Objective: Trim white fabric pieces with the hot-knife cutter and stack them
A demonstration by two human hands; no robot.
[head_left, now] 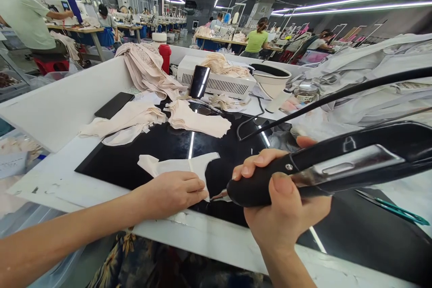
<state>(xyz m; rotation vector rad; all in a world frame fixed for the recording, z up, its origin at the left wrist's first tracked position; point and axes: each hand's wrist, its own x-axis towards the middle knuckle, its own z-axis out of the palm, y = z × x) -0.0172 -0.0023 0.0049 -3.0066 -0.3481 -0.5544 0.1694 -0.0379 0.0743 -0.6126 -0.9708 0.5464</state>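
A pale, cut fabric piece (199,164) lies on the shiny black board. My left hand (175,193) rests on its near part, fingers pressed together at its right edge. In my right hand (283,202) is a black corded handheld tool (337,162) with a silver lever, fingers wrapped round its rounded front end. The tool's narrow metal tip (220,195) points left and sits at the fabric's edge, close to my left fingertips; I cannot tell whether it touches the cloth. Beyond lie a stack of beige fabric pieces (197,119) and a looser pile (131,119).
Teal-handled scissors (394,207) lie at the right. Behind stand a propped phone (200,82), a white vented box (216,82) and a glass jar (306,92). A black cable (337,95) arches over the board. Pale fabric (381,76) heaps up at right. Several people work at machines beyond.
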